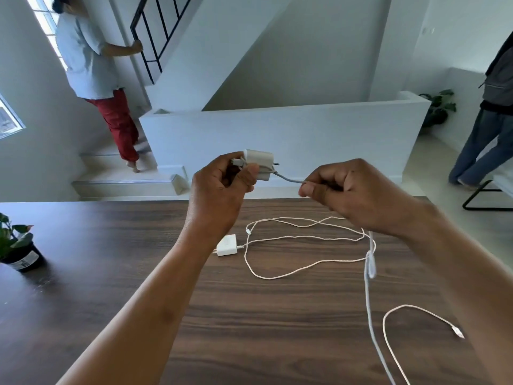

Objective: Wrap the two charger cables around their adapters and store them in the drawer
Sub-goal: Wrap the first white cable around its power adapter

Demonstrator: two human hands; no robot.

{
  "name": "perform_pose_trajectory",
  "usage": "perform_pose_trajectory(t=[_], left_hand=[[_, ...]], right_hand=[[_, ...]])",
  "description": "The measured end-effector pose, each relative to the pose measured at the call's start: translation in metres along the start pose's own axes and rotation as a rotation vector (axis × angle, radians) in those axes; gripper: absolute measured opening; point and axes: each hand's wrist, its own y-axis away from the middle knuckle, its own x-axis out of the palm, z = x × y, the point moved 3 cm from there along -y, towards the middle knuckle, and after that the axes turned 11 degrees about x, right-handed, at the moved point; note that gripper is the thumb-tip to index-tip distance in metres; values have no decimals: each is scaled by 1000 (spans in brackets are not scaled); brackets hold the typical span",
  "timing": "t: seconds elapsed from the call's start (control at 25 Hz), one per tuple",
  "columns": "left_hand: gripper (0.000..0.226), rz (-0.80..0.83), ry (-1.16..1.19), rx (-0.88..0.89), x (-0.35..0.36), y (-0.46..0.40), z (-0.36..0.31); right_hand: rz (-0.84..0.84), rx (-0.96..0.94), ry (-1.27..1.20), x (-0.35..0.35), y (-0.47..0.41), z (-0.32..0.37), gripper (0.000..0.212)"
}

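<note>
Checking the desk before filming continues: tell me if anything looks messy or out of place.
Only the second charger: its adapter lies on the table with its cable sprawled in loose, crossing loops, still unwrapped. Nothing looks spilled or damaged.

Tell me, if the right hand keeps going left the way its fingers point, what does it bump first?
Probably the adapter held in the left hand; the right hand pinches the cable leading straight there, though depth is unclear.

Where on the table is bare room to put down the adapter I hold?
Bare wood lies between the potted plant and the second adapter, under the left hand. Crowded: the loose cable loops right of that adapter, below the right hand.
</note>
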Motion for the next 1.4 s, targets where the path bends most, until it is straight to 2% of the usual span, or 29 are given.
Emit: perform_pose_trajectory(t=[0.12, 0.24, 0.36, 0.52, 0.6, 0.68, 0.76, 0.84, 0.96, 1.04, 1.16, 1.28, 1.4], left_hand=[[15, 10, 111, -86, -2, 2, 6], [35, 5, 346, -189, 0, 7, 6], [31, -3, 446, -235, -1, 10, 3], [45, 20, 376, -219, -2, 13, 2], [45, 29, 389, -232, -3, 15, -1], [31, 39, 319, -214, -4, 16, -4], [13, 57, 132, -127, -3, 17, -9], [13, 114, -84, -15, 3, 20, -16], [10, 221, -306, 52, 14, 28, -31], [15, 313, -214, 1, 17, 30, -34], [26, 386, -49, -78, 19, 32, -35], [31, 397, -53, -74, 20, 35, -37], [32, 336, 48, -102, 20, 37, -41]], right_hand=[[-71, -59, 99, -26, 6, 10, 18], [-66, -61, 168, -38, 13, 11, 21], [-56, -51, 217, -38, 21, 9, 30], [-110, -103, 233, -37, 28, 15, 29], [-120, -99, 240, -43, 28, 16, 30], [-121, -101, 266, -44, 33, 19, 30], [-132, -143, 303, -41, 39, 30, 28], [-141, -226, 348, -37, 40, 46, 26], [-66, -350, 459, -30, 29, 65, 26], [0, -359, 486, -29, 19, 73, 25], [170, -255, 384, -33, 7, 78, 22], [316, -175, 333, -33, 2, 78, 27], [336, -216, 296, -30, -1, 80, 26]])
